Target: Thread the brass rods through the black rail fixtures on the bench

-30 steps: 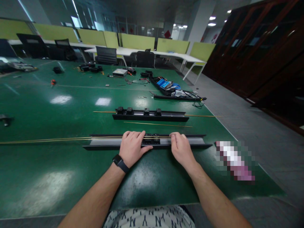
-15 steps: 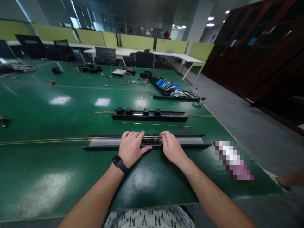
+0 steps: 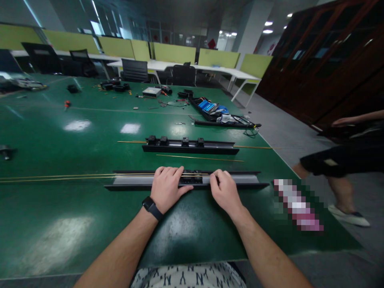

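Observation:
Across the green table in front of me lies a long black rail with a grey inner face. Thin brass rods come from the left, run along the rail and pass over small black blocks in its middle. My left hand is laid over the rail left of the blocks, fingers at the far side and thumb along the near edge. My right hand is closed in a pinch right of the blocks, where the rod ends meet its fingertips. What lies under my left palm is hidden.
Farther back sits a second rail with several black blocks and brass rods. A loose brass rod lies before it. A black tray holds blue packets. A pixelated pink item lies right. Beyond the table edge is another person's leg.
My right hand has shifted a little right along the rail, and the rod ends now reach farther right. My left hand stays in place. Another person has come into view at the right.

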`<action>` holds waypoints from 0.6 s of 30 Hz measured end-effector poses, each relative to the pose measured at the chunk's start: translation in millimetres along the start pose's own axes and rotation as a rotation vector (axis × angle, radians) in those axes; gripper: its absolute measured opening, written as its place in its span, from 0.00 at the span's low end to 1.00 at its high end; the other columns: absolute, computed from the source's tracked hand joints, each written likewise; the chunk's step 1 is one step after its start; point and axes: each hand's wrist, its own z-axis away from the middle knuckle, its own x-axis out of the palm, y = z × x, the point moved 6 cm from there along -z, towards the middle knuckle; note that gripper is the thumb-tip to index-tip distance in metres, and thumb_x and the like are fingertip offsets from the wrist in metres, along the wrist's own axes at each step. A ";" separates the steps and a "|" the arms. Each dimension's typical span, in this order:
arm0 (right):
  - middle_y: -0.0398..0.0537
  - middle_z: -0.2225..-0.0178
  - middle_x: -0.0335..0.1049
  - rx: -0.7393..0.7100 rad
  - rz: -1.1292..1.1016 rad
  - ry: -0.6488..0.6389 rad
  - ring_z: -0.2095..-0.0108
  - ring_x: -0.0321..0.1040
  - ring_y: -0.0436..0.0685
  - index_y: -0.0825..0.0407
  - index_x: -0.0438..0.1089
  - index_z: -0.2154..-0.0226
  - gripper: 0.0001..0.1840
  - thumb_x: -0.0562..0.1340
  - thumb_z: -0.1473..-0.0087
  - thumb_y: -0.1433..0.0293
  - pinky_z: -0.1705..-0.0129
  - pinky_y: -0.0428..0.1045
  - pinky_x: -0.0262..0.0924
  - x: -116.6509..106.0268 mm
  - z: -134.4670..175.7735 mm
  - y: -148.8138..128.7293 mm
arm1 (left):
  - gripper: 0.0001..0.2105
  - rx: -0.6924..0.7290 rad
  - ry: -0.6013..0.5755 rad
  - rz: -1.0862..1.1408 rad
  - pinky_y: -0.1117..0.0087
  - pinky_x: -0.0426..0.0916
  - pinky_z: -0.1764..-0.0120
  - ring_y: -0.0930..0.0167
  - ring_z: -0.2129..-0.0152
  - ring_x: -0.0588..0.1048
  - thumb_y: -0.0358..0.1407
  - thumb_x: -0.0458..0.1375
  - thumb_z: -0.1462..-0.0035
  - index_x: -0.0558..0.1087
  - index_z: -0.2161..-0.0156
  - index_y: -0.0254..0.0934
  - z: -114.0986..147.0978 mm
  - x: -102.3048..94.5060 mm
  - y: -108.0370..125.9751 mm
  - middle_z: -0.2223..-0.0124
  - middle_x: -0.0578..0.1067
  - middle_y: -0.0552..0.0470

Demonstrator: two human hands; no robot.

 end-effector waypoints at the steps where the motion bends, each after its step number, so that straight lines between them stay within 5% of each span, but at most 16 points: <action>1: 0.46 0.71 0.67 -0.015 -0.016 -0.002 0.65 0.65 0.58 0.47 0.62 0.70 0.15 0.52 0.32 0.63 0.60 0.53 0.57 0.7 1.0 -1.1 | 0.29 0.000 -0.002 -0.002 0.52 0.61 0.47 0.56 0.52 0.76 0.55 0.65 0.44 0.73 0.44 0.39 -0.1 -0.1 0.1 0.49 0.81 0.43; 8: 0.47 0.67 0.71 -0.115 -0.061 -0.068 0.62 0.66 0.58 0.48 0.65 0.68 0.14 0.51 0.30 0.64 0.56 0.54 0.57 8.0 0.8 -12.7 | 0.29 -0.002 -0.012 -0.009 0.52 0.61 0.47 0.56 0.52 0.76 0.55 0.65 0.44 0.73 0.44 0.38 -0.6 -1.3 0.9 0.50 0.81 0.43; 18: 0.49 0.65 0.74 -0.036 -0.071 0.029 0.61 0.68 0.59 0.48 0.68 0.64 0.14 0.52 0.31 0.63 0.55 0.54 0.59 5.6 1.7 -10.2 | 0.29 -0.001 -0.007 -0.009 0.51 0.61 0.47 0.56 0.53 0.76 0.55 0.65 0.44 0.73 0.44 0.39 -0.8 -1.1 0.5 0.50 0.81 0.43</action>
